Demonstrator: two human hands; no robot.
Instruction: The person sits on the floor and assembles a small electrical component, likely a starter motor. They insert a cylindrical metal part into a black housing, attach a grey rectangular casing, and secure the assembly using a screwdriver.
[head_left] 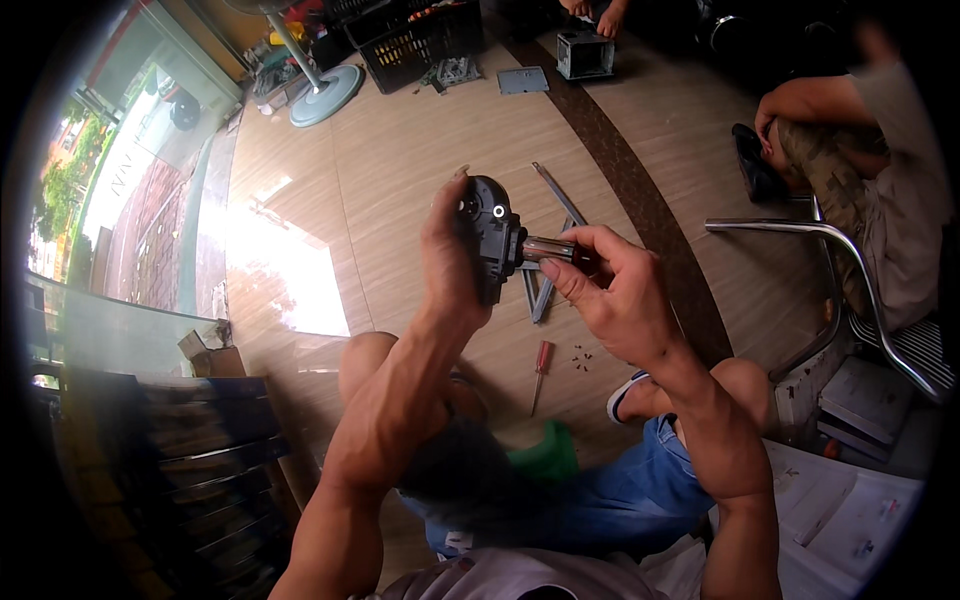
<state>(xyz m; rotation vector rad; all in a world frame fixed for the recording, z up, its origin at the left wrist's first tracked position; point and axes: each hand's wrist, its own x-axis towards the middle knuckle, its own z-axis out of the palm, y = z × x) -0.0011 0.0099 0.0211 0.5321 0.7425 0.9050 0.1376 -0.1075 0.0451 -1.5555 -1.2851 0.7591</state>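
Observation:
Raised above the floor in front of me is a black plastic housing (492,236) with a rounded upper end. My left hand (447,262) is wrapped around its left side, the fingers partly hidden behind it. A shiny metal cylinder (548,248) sticks out from the housing's right side. Thumb and fingers of my right hand (622,292) pinch that cylinder near its outer end. Whether the cylinder is fixed in the housing I cannot tell. Below, on the floor, lies a screwdriver (543,358) with a red handle, and beside it several small screws (582,357).
Grey metal strips (556,188) lie beyond my hands. Farther off are a flat grey panel (524,80), a metal box (585,56) under another person's hands, a black crate (418,52) and a round fan base (326,96). At right, someone sits by a metal-framed chair (790,228).

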